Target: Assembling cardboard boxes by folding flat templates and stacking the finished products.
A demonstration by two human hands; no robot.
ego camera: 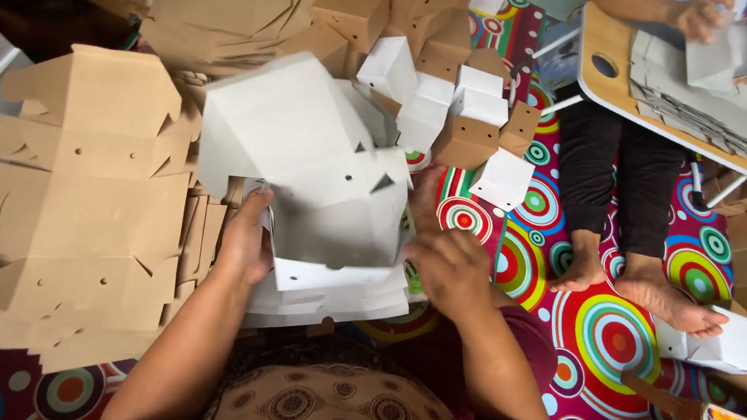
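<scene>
the left hand (246, 244) and right hand (449, 265) both clamp their fingers on a half-folded grey cardboard box blank (323, 179) above a stack of flat grey blanks (331, 291).

Both hands, left (245, 243) and right (449, 265), gripping a half-folded white box blank (330, 193).

A half-folded box blank (323, 170) of thin cardboard, matt grey-white on its inner face, is gripped by the left hand (246, 244) and right hand (449, 265). Flat blanks (81, 205) of raw brown cardboard, dull and slightly fibrous, are stacked at the mat's left edge. The floor mat (595, 334) is seen as smooth and faintly glossy, printed with coloured rings. A small table (602, 72) is topped in pale, smooth wood-look board.
</scene>
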